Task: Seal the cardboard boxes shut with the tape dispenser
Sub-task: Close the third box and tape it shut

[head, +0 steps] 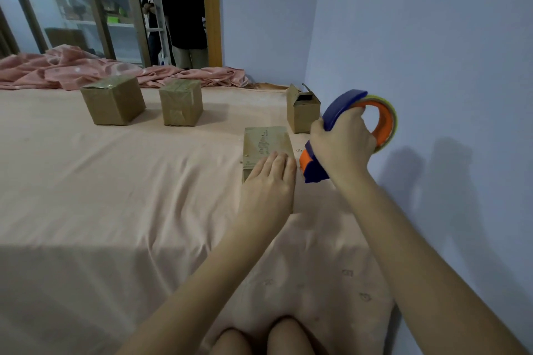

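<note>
Right hand [341,144] grip clamped on tape dispenser [350,131], nose down; left hand [269,181] flat on box [265,144], long axis pointing away; 4 boxes.

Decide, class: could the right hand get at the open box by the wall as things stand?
Probably yes. The right hand hangs just in front of the open box with only bare sheet between, though it already grips the tape dispenser, so it could only tape it.

Left hand [269,181] flat on the near box [266,145]; right hand [341,143] grips the tape dispenser [347,112].
</note>
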`<state>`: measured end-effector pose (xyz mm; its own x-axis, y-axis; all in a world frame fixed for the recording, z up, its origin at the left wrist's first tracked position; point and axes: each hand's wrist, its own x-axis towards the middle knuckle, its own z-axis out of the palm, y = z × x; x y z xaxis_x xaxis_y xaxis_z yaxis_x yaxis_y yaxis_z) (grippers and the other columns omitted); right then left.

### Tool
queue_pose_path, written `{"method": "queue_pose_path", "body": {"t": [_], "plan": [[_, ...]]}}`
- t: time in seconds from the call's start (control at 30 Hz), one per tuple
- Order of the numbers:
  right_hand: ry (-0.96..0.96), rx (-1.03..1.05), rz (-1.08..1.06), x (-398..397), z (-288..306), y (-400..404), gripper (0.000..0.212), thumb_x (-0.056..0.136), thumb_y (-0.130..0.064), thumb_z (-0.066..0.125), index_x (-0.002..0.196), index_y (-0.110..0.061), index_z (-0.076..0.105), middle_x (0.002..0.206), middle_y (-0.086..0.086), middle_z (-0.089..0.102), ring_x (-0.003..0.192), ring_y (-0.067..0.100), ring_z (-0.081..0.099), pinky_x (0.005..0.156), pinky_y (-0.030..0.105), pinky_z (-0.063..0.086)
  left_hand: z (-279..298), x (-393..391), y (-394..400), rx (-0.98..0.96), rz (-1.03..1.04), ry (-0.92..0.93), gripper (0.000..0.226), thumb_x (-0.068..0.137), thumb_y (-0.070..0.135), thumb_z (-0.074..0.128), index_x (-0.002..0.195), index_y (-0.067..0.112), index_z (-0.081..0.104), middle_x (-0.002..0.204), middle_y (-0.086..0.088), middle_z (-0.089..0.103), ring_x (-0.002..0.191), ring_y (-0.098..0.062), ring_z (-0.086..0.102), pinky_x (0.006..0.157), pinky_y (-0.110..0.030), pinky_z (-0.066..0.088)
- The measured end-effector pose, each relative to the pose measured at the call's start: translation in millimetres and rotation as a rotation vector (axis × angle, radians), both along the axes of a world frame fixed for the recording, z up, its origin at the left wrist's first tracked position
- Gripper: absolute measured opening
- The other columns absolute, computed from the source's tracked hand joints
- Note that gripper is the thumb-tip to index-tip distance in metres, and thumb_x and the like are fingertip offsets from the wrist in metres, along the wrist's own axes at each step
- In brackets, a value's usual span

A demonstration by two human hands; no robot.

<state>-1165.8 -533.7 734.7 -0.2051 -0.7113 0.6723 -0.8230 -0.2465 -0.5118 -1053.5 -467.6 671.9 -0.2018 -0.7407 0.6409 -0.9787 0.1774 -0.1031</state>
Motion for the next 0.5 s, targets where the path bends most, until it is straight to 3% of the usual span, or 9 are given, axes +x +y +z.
{"method": "queue_pose_path", "body": {"t": [0.1,0.23,0.33,0.5], "plan": [[0.105,0.013,-0.039,12.2,2.7,-3.0,0.026,0.088,-0.028,0.053,0.098,-0.007,0.041,0.081,0.004,0.055,0.067,0.021,0.051,0.056,0.026,0.031,0.3,1.2,-0.6,0.001,0.007,-0.003,0.039,0.082,0.010,0.065,0.119,0.000,0.062,0.119,-0.015,0.065,0.116,-0.029,0.059,0.101,-0.038,0.045],[0.099,0.045,-0.086,8.5,2.7,-10.9,0.030,0.088,-0.025,0.052,0.104,-0.003,0.043,0.087,0.008,0.060,0.067,0.021,0.052,0.046,0.022,0.023,0.5,0.2,0.2,0.031,-0.003,-0.019,0.043,0.087,0.011,0.059,0.128,0.001,0.055,0.129,-0.015,0.058,0.124,-0.028,0.052,0.107,-0.037,0.039],[0.229,0.097,-0.132,0.4,-13.2,-11.6,0.026,0.087,-0.019,0.052,0.103,-0.001,0.044,0.090,0.013,0.062,0.076,0.029,0.060,0.055,0.028,0.033,0.8,3.1,1.1,0.017,0.000,0.003,0.047,0.081,0.008,0.067,0.126,-0.001,0.057,0.125,-0.016,0.061,0.120,-0.029,0.056,0.104,-0.037,0.042],[0.059,0.111,-0.072,-20.3,-48.1,-7.3,0.027,0.087,-0.026,0.056,0.087,-0.009,0.034,0.074,0.006,0.053,0.063,0.023,0.049,0.055,0.027,0.029,-3.8,5.9,-4.8,-0.027,-0.050,0.052,0.045,0.074,0.009,0.076,0.117,-0.002,0.064,0.116,-0.018,0.066,0.111,-0.030,0.062,0.097,-0.039,0.047]]}}
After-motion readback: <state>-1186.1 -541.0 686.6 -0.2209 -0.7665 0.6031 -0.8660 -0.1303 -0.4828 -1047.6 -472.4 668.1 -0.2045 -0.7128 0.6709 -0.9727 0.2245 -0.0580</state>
